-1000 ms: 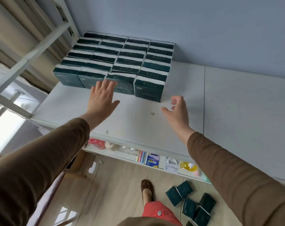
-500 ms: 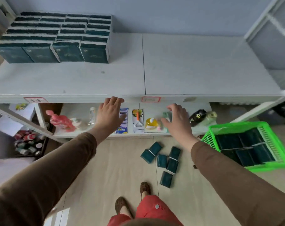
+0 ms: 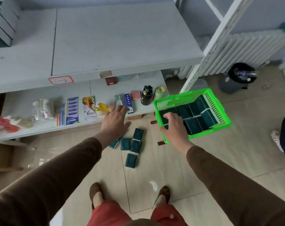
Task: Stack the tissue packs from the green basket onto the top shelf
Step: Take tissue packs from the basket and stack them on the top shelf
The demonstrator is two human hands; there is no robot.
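Note:
The green basket [image 3: 220, 105] stands on the floor at the right, holding several dark green tissue packs [image 3: 198, 116]. My right hand [image 3: 175, 128] reaches over the basket's near left corner, fingers loosely curled, holding nothing. My left hand [image 3: 116, 119] hovers open with spread fingers in front of the lower shelf. Several more tissue packs [image 3: 133, 147] lie loose on the floor between my hands. On the white top shelf [image 3: 105, 38], the edge of the stacked tissue packs [image 3: 1, 26] shows at the far left.
The lower shelf [image 3: 105, 88] carries toothbrushes, toothpaste, bottles and small packets. A white slotted upright [image 3: 212, 46] stands right behind the basket. A black bin [image 3: 236, 79] and a radiator are at the back right. Another person's foot [image 3: 276, 139] is at the right edge.
My view has swung right and down from the stack to the basket. Both hands left the top shelf and dropped; the right one now reaches over the basket.

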